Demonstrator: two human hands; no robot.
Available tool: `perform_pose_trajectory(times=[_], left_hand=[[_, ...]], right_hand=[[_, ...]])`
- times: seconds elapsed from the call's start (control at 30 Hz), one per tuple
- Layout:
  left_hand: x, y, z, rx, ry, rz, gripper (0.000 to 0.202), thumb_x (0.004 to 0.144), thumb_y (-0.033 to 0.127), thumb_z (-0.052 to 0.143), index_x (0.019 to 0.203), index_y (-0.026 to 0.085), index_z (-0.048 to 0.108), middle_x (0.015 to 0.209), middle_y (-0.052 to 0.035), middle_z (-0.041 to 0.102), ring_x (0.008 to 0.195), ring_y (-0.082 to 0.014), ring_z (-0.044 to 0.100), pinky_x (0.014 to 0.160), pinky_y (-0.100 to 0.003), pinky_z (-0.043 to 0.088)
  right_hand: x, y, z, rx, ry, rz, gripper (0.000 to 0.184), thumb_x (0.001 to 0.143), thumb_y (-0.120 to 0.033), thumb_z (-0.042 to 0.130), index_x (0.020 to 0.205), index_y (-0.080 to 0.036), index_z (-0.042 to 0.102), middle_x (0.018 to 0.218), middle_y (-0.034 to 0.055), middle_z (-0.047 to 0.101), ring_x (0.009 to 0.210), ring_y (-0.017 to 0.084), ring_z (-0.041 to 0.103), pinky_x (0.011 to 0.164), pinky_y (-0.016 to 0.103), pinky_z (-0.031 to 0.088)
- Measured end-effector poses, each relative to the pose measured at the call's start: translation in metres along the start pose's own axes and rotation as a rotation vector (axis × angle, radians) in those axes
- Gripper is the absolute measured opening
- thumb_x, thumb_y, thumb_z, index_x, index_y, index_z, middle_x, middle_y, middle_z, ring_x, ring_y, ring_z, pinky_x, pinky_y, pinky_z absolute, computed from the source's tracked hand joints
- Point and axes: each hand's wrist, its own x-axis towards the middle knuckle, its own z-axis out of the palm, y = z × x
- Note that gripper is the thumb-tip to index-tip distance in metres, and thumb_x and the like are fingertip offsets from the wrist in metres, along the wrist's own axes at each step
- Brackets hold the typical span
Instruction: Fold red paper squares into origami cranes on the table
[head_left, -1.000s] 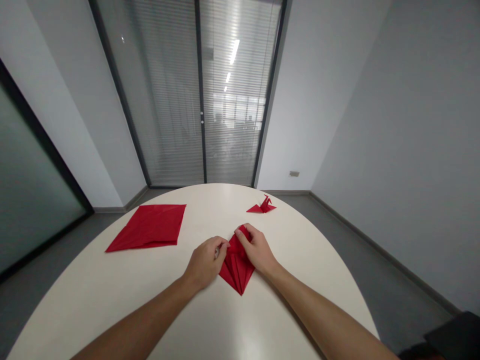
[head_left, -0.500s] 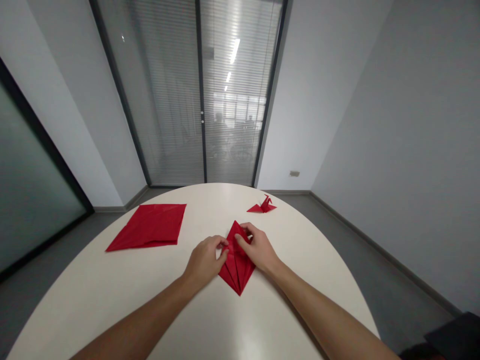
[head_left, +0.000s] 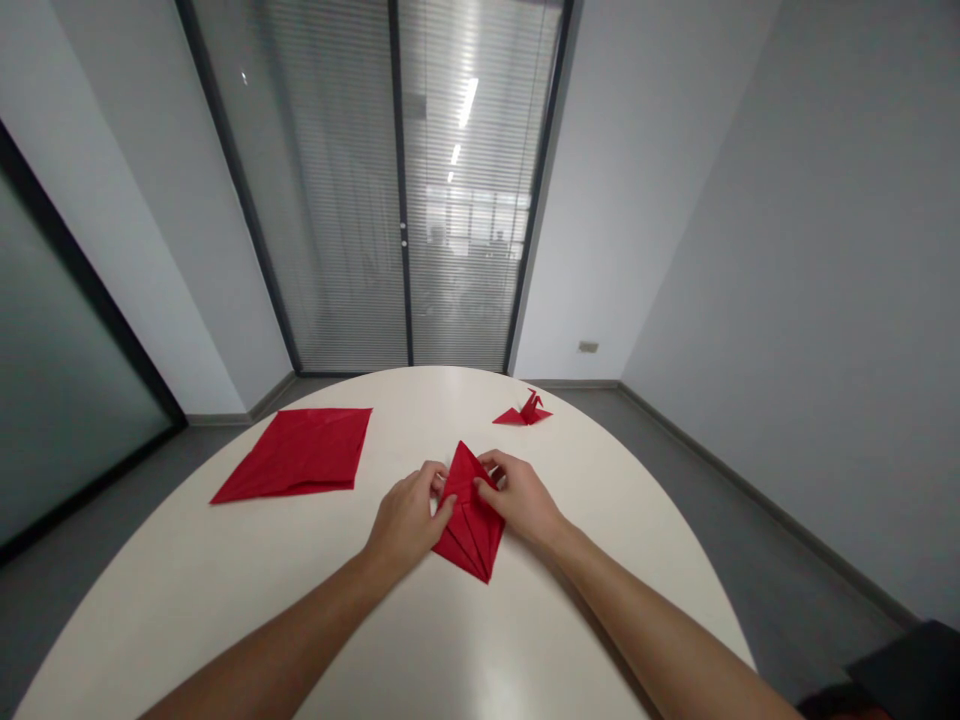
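Because the folded red paper [head_left: 469,525] looks light, thin and easy to crease or tear, I judge it best taken by its 2 side edges, with little pressure. My left hand [head_left: 411,512] pinches the left edge and my right hand [head_left: 523,497] the right, each thumb on top. It lies between my hands over the white table [head_left: 375,640], 1 corner pointing away, 1 toward me; whether it's lifted I can't tell.

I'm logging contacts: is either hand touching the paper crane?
No, left hand and right hand hold the red paper between them; the paper crane stands beyond.
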Motion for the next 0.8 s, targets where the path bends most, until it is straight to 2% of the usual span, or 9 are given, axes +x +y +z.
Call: perform_pose_trajectory(times=[0.1, 0.17, 0.27, 0.33, 0.37, 0.53, 0.67, 0.73, 0.8], left_hand=[[-0.001, 0.0, 0.0, -0.015, -0.001, -0.04, 0.035, 0.089, 0.026, 0.056, 0.123, 0.026, 0.049, 0.082, 0.0026, 0.067, 0.074, -0.0187, 0.064, 0.069, -0.029, 0.043], [-0.001, 0.0, 0.0, -0.012, -0.002, -0.046, 0.033, 0.091, 0.029, 0.054, 0.123, 0.026, 0.051, 0.078, 0.0034, 0.067, 0.069, -0.0177, 0.063, 0.065, -0.027, 0.041], [0.0, 0.001, 0.0, 0.015, -0.019, -0.04, 0.011, 0.093, 0.031, 0.051, 0.092, 0.025, 0.061, 0.072, 0.0023, 0.066, 0.067, -0.0171, 0.063, 0.062, -0.026, 0.038], [0.001, 0.002, -0.001, 0.013, -0.016, -0.049, 0.02, 0.094, 0.032, 0.051, 0.077, 0.023, 0.058, 0.07, 0.0013, 0.067, 0.067, -0.0171, 0.063, 0.062, -0.026, 0.038], [0.002, 0.001, -0.001, -0.004, -0.007, -0.057, 0.021, 0.094, 0.032, 0.051, 0.076, 0.023, 0.058, 0.071, 0.001, 0.067, 0.067, -0.0171, 0.063, 0.063, -0.026, 0.039], [0.007, -0.005, 0.001, -0.161, 0.077, -0.097, 0.013, 0.092, 0.032, 0.054, 0.095, 0.024, 0.064, 0.082, -0.0004, 0.072, 0.071, -0.0173, 0.066, 0.067, -0.027, 0.046], [0.011, -0.015, 0.004, -0.225, 0.118, -0.123, 0.014, 0.091, 0.033, 0.055, 0.094, 0.023, 0.065, 0.082, -0.001, 0.073, 0.073, -0.0174, 0.067, 0.07, -0.027, 0.049], [0.011, -0.019, 0.006, -0.239, 0.125, -0.136, 0.016, 0.091, 0.035, 0.055, 0.094, 0.022, 0.065, 0.082, -0.0014, 0.073, 0.074, -0.0177, 0.068, 0.07, -0.028, 0.05], [0.012, -0.022, 0.007, -0.248, 0.126, -0.147, 0.018, 0.091, 0.037, 0.055, 0.094, 0.022, 0.065, 0.083, -0.0019, 0.073, 0.075, -0.0183, 0.068, 0.071, -0.028, 0.051]], right_hand=[[-0.001, -0.001, 0.004, -0.019, -0.003, -0.025, 0.023, 0.081, -0.014, 0.058, 0.1, -0.02, 0.07, 0.088, 0.0025, 0.072, 0.073, 0.017, 0.061, 0.069, 0.029, 0.047], [-0.002, -0.002, 0.007, -0.044, -0.002, -0.053, 0.023, 0.081, -0.013, 0.058, 0.099, -0.021, 0.069, 0.09, 0.0027, 0.072, 0.075, 0.017, 0.061, 0.07, 0.029, 0.047], [-0.004, -0.004, 0.011, -0.085, 0.015, -0.076, 0.022, 0.081, -0.013, 0.059, 0.1, -0.021, 0.068, 0.092, 0.0035, 0.071, 0.078, 0.018, 0.061, 0.071, 0.029, 0.046], [-0.004, -0.005, 0.013, -0.113, 0.024, -0.075, 0.024, 0.081, -0.014, 0.059, 0.102, -0.021, 0.067, 0.09, 0.0032, 0.069, 0.077, 0.018, 0.06, 0.07, 0.029, 0.046], [-0.005, -0.006, 0.013, -0.124, 0.021, -0.073, 0.025, 0.081, -0.014, 0.059, 0.104, -0.021, 0.066, 0.089, 0.0026, 0.069, 0.075, 0.017, 0.06, 0.069, 0.028, 0.045], [-0.007, -0.011, 0.013, -0.15, -0.028, -0.082, 0.022, 0.084, -0.02, 0.062, 0.105, -0.023, 0.066, 0.081, -0.0006, 0.065, 0.07, 0.016, 0.058, 0.066, 0.027, 0.042], [-0.008, -0.013, 0.011, -0.063, -0.011, -0.063, 0.021, 0.091, -0.033, 0.058, 0.107, -0.023, 0.067, 0.083, 0.0012, 0.068, 0.072, 0.017, 0.06, 0.068, 0.028, 0.044], [-0.006, -0.01, 0.01, 0.026, -0.02, -0.03, 0.024, 0.095, -0.03, 0.049, 0.108, -0.022, 0.068, 0.088, 0.0032, 0.071, 0.076, 0.018, 0.063, 0.072, 0.03, 0.047], [-0.003, -0.004, 0.008, 0.127, -0.068, 0.008, 0.029, 0.092, -0.02, 0.046, 0.108, -0.02, 0.069, 0.093, 0.0045, 0.073, 0.082, 0.018, 0.065, 0.077, 0.031, 0.049]])
